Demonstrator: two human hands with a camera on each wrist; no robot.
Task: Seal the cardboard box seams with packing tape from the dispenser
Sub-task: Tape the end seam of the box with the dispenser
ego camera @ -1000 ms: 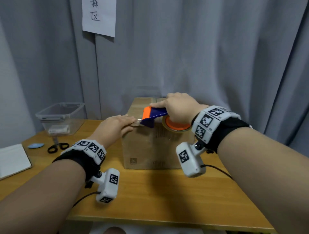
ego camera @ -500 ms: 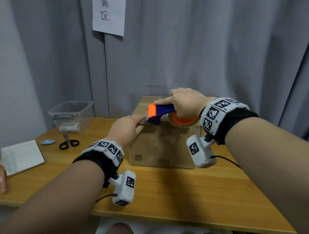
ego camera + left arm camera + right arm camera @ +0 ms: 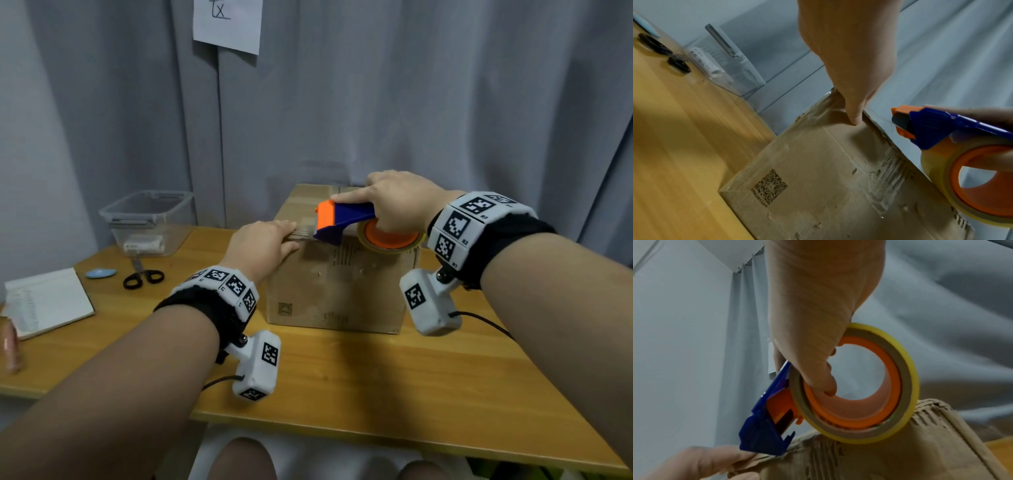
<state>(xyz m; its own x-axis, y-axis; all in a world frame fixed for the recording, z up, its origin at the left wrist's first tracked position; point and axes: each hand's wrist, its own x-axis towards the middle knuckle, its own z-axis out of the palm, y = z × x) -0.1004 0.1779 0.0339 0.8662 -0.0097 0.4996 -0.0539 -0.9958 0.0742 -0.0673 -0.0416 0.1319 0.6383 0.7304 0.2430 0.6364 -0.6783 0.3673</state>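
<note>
Gripping the tape dispenser point(image 3: 346, 219), right hand point(image 3: 400, 202) hides its handle; left hand point(image 3: 263, 245) presses box point(image 3: 342, 287) flat.

Backdrop: grey curtain point(image 3: 445, 102) hanging in folds beyond the hands.
Notice: white paper sheet point(image 3: 227, 24) pinned to the curtain, above the hands.
Furniture: wooden table point(image 3: 359, 394) beneath the hands.

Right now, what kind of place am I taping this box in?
Probably a small makeshift packing or recording station, not a warehouse: a wooden table set against a grey curtain, with a handwritten paper sign pinned up, and scissors beside a clear plastic bin.
</note>
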